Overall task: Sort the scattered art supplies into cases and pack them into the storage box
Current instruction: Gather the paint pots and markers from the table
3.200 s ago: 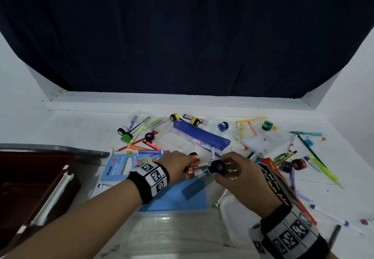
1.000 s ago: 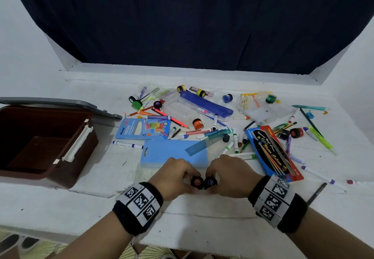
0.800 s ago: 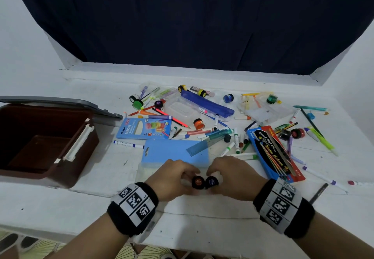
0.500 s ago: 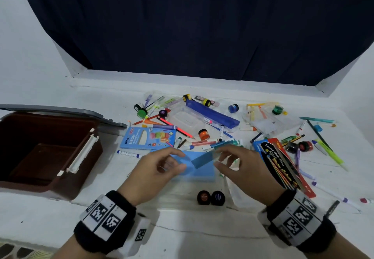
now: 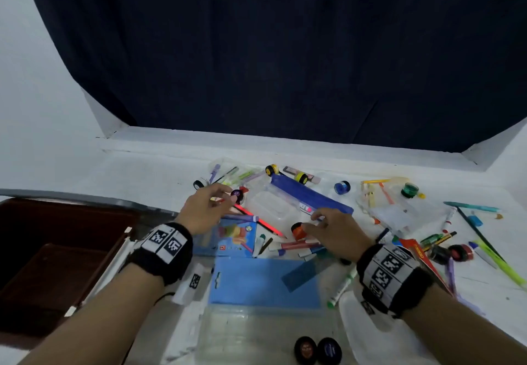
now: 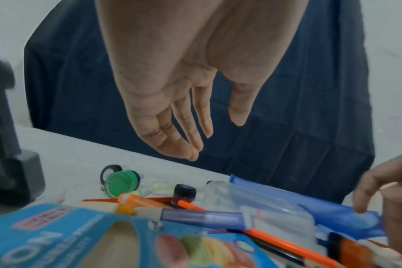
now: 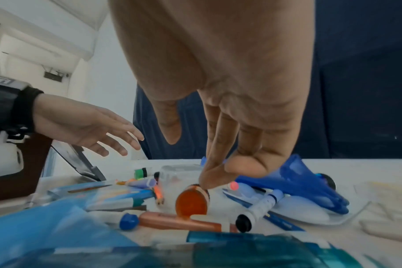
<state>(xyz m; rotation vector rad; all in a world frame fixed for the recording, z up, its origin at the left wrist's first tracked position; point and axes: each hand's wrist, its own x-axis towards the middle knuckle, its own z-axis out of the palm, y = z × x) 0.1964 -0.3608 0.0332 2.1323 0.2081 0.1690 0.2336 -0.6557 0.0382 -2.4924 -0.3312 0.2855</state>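
Left hand open, reaching: purple paint pot just beyond fingertips | right hand fingertip touching orange paint pot, no grip yet: pinch each lid squarely.

A dark blue curtain fills the background and hangs in broad folds with faint square creases. Directly below its hem runs a raised white ledge, and in front of that ledge spreads the white table. A plain white wall stands to the curtain's left, and another white wall rises to its right. In the right wrist view, a small dark fixture sits high on the wall left of the curtain.
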